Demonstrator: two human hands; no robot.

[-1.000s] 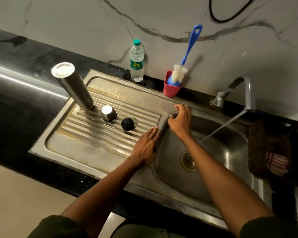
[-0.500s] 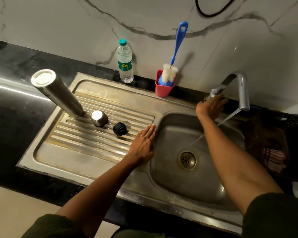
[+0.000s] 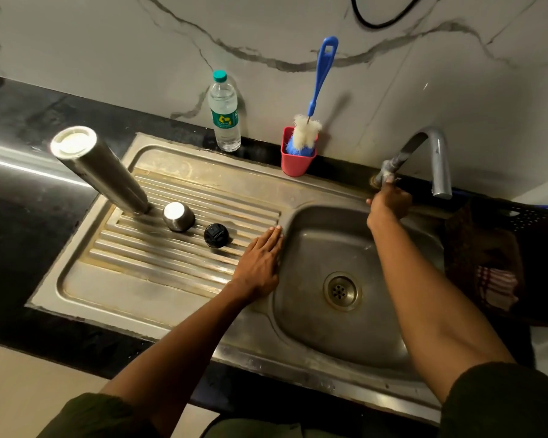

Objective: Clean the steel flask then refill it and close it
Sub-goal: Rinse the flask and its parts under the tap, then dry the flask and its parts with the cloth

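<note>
Steel dominates the scene: a tall steel flask (image 3: 102, 173) stands inverted on the ribbed draining board of a sink (image 3: 178, 289), with its steel cup (image 3: 178, 216) just beside it, mouth down, and a black stopper (image 3: 216, 236) a little further right. The person's left hand (image 3: 260, 263) lies flat, fingers straight, on the ridge between draining board and basin, holding nothing. The right hand (image 3: 388, 205) reaches to the base of the tap (image 3: 437, 159), fingers curled around its lever; no water runs from the spout. Against the marble wall stand a plastic water bottle (image 3: 223, 116) and a red cup (image 3: 298, 159) holding a blue-handled bottle brush (image 3: 320, 77).
</note>
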